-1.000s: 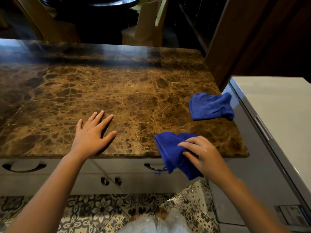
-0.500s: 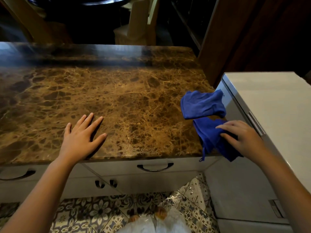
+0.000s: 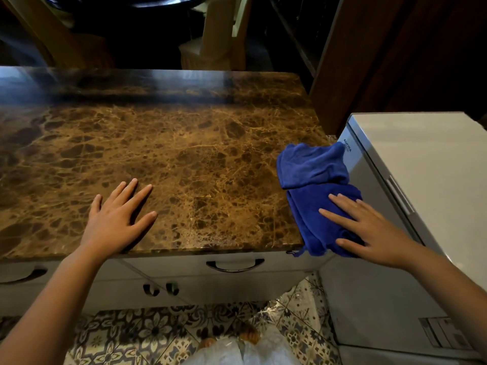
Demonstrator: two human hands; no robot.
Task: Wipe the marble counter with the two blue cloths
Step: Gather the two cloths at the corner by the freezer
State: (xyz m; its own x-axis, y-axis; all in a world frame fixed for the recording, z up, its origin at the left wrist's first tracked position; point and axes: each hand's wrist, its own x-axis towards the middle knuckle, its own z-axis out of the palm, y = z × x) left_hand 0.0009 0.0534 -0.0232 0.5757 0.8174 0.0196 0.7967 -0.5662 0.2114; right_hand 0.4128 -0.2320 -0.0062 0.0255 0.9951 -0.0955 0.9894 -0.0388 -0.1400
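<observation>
right hand (image 3: 369, 227) laid flat, fingers spread, pressing on the nearer crumpled blue microfibre cloth (image 3: 316, 219) at the front right corner of the polished brown-veined marble counter (image 3: 184, 159); not gripping, only bearing down. second bunched blue microfibre cloth (image 3: 311, 164) lying just behind it, touching or nearly so, against the white chest appliance (image 3: 421, 167). left hand (image 3: 118, 219) empty, palm down, fingers splayed on bare marble near the front edge. nearer cloth overhanging the counter edge slightly. recommended: draw that cloth fully onto the surface, flatten the folds for broader contact, maintain even palm pressure, work in overlapping passes leftward. advisable to bring the left hand to the second cloth. most of the counter judged as yet unwiped.
</observation>
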